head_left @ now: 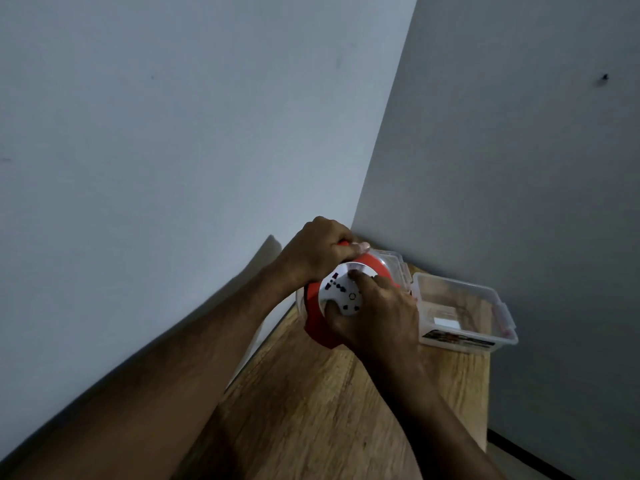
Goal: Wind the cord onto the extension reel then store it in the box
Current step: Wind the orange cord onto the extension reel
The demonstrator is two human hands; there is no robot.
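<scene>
The walls (173,116) meet in a corner just behind the work, so there is no room to swing the reel away from the body; the free room is toward the viewer. The table (311,393) is narrow, with its right edge close beside the box and a left edge running along the wall. The box (460,306), clear and open, sits at the far right corner, its lid (394,268) apparently standing behind the reel. The reel (325,306), red with a white socket face, is held above the table just left of the box. The left hand (318,251) is clenched round its red handle; the right hand (377,317) grasps the socket face, thumb and fingers curled on it. A hard turn could knock the box off the near edge. The cord is hidden, so a loose tail may snag.
</scene>
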